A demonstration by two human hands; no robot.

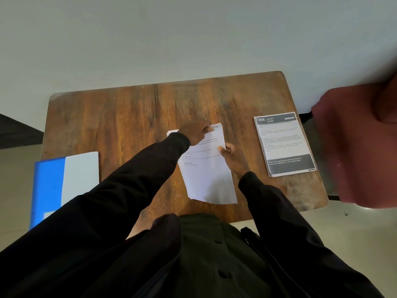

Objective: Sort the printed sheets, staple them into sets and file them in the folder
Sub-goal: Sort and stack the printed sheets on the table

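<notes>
A set of white printed sheets [209, 179] lies tilted in the middle of the wooden table [129, 117]. My left hand [196, 132] reaches across its top edge and pinches the upper corner of the sheets. My right hand [231, 159] holds the right edge of the same sheets, thumb on top. A second stack of printed sheets [283, 145] with a dark header and a dark footer band lies flat to the right. A blue folder [48, 188] with a white sheet [80, 175] on it lies at the table's left edge. No stapler is visible.
A blurred dark red shape [354, 147] fills the right edge of the view, over a dark chair or frame [318, 155] beside the table. A pale wall stands behind the table. Bare wood shows along the far half of the table.
</notes>
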